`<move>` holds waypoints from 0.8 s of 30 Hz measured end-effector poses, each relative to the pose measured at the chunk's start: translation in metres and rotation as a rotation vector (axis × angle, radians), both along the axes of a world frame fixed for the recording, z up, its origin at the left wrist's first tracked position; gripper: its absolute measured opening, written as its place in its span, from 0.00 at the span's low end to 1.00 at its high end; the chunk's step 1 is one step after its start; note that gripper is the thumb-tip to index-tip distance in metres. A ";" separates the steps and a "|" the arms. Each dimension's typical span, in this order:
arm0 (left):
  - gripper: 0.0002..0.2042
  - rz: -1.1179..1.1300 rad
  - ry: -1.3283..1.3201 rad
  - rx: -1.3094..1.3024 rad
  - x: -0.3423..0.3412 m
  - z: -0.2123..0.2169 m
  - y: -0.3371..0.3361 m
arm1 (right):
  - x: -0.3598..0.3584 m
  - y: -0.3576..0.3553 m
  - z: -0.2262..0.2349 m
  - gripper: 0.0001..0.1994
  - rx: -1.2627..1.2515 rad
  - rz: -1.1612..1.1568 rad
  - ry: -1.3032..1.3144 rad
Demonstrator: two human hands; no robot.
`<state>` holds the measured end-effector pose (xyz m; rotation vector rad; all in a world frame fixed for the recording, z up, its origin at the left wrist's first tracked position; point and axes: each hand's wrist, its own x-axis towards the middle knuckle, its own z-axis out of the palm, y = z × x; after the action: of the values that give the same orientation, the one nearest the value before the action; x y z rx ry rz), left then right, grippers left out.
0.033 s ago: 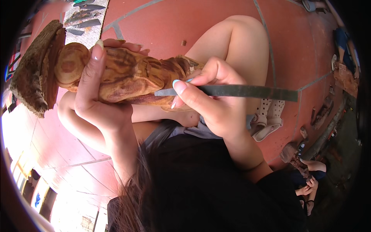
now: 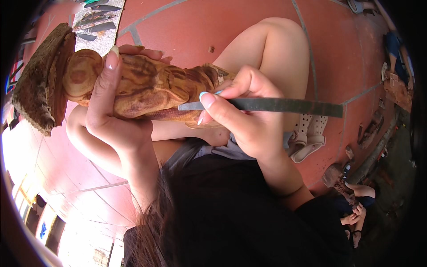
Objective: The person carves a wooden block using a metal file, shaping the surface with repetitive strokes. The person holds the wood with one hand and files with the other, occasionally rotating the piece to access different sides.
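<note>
A carved wooden figure [image 2: 142, 82] lies across my lap, brown and streaked with dark grain. Its left end widens behind a rounded head into a rough, bark-like piece [image 2: 42, 80]. My left hand [image 2: 113, 102] wraps round the figure near the head, thumb on the upper face and fingertips showing at the far side. Between thumb and fingers, my right hand [image 2: 244, 111] pinches a flat steel carving chisel [image 2: 284, 106]. The chisel's pale bevelled tip rests at the figure's near edge; its dark shank runs out to the right. My right hand hides part of the figure's right end.
Several dark blades [image 2: 100, 27] lie on a pale mat [image 2: 113, 33] at the far left. A small wood chip [image 2: 211, 49] is on the red tiled floor [image 2: 178, 31]. Spotted cloth [image 2: 311, 133] shows beside my right leg. At the right, another person's hands [image 2: 356, 214] hold a wooden piece.
</note>
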<state>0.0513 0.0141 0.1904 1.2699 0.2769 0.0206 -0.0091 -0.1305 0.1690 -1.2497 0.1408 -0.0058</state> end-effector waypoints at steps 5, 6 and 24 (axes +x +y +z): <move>0.19 0.020 0.014 0.060 -0.002 0.007 -0.006 | -0.003 -0.003 -0.009 0.10 0.024 -0.098 0.014; 0.19 0.039 0.002 0.089 -0.002 0.008 -0.008 | -0.003 -0.003 -0.011 0.10 0.014 -0.110 0.010; 0.18 0.111 -0.098 0.143 -0.005 0.007 -0.013 | -0.008 -0.002 0.000 0.12 0.105 -0.148 0.119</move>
<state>0.0467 0.0007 0.1974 1.3902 0.2642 0.2003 -0.0172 -0.1323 0.1687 -1.1326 0.3326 -0.0510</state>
